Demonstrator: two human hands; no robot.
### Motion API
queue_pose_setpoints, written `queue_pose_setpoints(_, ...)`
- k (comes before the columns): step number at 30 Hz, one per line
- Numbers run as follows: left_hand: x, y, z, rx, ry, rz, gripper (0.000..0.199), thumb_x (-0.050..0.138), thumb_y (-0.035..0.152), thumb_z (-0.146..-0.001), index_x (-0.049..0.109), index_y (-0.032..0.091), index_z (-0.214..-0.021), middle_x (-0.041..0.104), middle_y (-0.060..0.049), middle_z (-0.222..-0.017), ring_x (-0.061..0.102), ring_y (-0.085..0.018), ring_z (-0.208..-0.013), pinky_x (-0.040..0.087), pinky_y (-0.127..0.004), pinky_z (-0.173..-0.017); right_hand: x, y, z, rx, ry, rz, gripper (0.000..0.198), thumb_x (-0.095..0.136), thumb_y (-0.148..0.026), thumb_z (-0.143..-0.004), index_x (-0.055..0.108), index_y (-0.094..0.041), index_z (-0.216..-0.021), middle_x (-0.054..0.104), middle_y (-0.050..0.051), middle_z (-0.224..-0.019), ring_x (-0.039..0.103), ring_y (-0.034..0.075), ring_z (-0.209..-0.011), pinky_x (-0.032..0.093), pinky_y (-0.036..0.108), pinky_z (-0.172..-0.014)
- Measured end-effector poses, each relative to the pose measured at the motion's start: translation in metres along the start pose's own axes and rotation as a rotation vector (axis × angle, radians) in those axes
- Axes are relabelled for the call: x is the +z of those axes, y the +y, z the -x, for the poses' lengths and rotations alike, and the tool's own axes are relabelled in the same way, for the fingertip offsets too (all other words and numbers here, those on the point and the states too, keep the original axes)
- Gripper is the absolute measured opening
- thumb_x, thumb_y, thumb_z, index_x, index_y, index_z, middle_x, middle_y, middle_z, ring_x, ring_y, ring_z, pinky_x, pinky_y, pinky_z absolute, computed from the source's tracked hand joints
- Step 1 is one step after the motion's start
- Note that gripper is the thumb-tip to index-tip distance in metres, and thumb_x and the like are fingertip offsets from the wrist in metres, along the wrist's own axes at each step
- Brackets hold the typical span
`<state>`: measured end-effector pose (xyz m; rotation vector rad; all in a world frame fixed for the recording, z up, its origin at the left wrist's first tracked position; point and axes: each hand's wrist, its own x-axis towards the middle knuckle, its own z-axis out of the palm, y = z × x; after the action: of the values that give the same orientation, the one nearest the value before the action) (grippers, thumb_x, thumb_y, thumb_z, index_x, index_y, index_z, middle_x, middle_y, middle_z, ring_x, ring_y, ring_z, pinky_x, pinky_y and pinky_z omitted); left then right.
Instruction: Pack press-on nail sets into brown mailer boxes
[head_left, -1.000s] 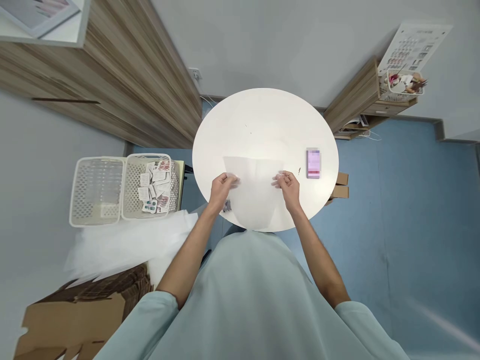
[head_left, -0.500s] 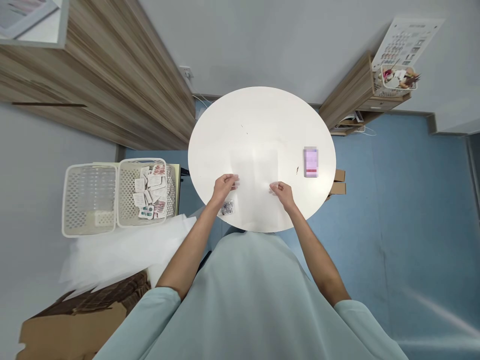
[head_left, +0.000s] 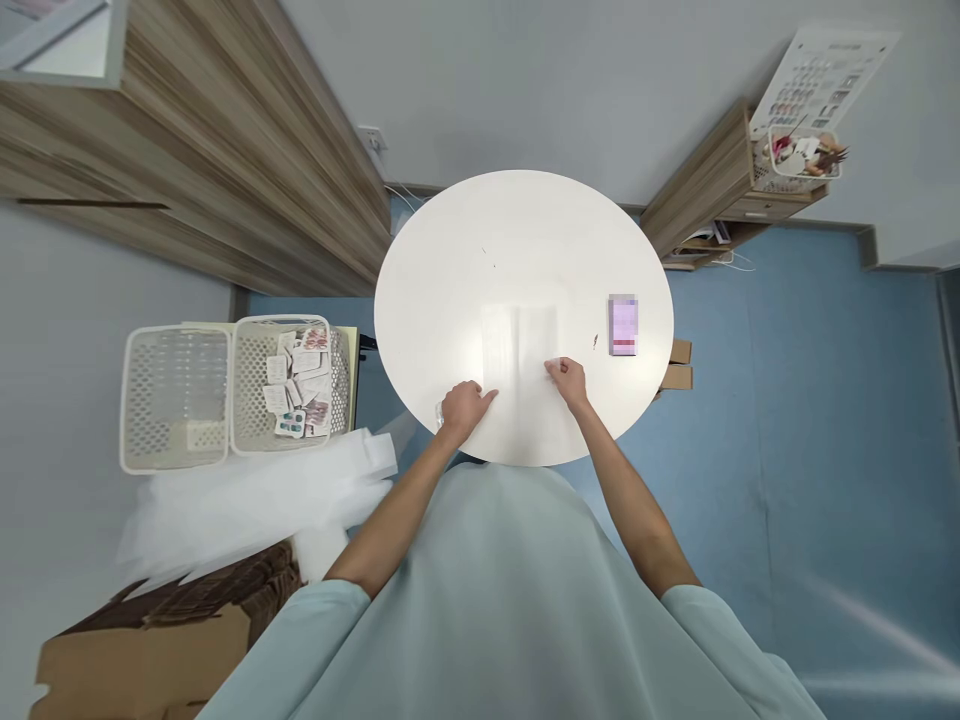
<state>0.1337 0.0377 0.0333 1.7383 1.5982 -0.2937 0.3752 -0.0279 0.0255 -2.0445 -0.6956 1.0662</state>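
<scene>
A translucent white sheet (head_left: 536,400), like thin packing foam, lies on the white oval table (head_left: 517,230) in front of me, with a lengthwise fold or crease down its middle. At its right edge my right hand (head_left: 568,381) pinches the sheet between thumb and fingers. My left hand (head_left: 465,408) rests palm down by the left edge, thumb stretched out to the sheet and apart from the fingers. Under and beside that hand is a small clear pack (head_left: 439,414), mostly hidden. Farther right on the table lies a pink-purple box (head_left: 623,325), its print blurred out.
On the left stand two white baskets, one (head_left: 177,465) holding clear plastic pieces, the other (head_left: 281,449) holding packets and blister packs. White sheeting (head_left: 262,500) and flattened cardboard (head_left: 142,665) lie below them. Brown boxes (head_left: 679,376) sit beyond the table's right edge.
My left hand has moved down and right, now covering most of the clear pack. The sheet's left edge has shifted right, making it narrower. My right hand has hardly moved.
</scene>
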Motion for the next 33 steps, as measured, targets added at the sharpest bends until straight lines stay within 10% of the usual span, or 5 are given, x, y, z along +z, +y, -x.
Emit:
queue_pose_setpoints(19, -0.003, 0.0, -0.007, -0.052, 0.152, 0.147, 0.009, 0.067, 0.033, -0.08, 0.071, 0.026, -0.085, 0.08, -0.007, -0.1, 0.072, -0.033, -0.094, 0.052, -0.041, -0.078, -0.008, 0.048, 0.035, 0.129, 0.047, 0.234, 0.024, 0.061, -0.044, -0.089, 0.071, -0.023, -0.085, 0.074, 0.003, -0.078, 0.067, 0.022, -0.079, 0.048, 0.032, -0.077)
queue_pose_setpoints(25, -0.005, -0.013, -0.011, -0.008, 0.123, 0.175, 0.022, 0.067, 0.032, -0.087, 0.066, 0.026, -0.108, 0.078, -0.005, -0.105, 0.071, -0.027, -0.097, 0.051, -0.036, -0.081, -0.004, 0.036, 0.024, 0.098, 0.065, 0.277, 0.021, 0.063, -0.041, -0.089, 0.072, -0.022, -0.086, 0.075, 0.004, -0.081, 0.066, 0.021, -0.078, 0.046, 0.031, -0.074)
queue_pose_setpoints(33, -0.026, -0.078, 0.009, 0.385, 0.155, -0.035, 0.047, 0.075, 0.04, -0.087, 0.064, 0.023, -0.13, 0.065, -0.013, -0.134, 0.059, -0.036, -0.127, 0.049, -0.047, -0.106, -0.003, 0.036, 0.024, 0.07, 0.116, 0.327, 0.021, 0.063, -0.042, -0.093, 0.07, -0.023, -0.09, 0.078, 0.006, -0.095, 0.068, 0.023, -0.086, 0.045, 0.032, -0.075)
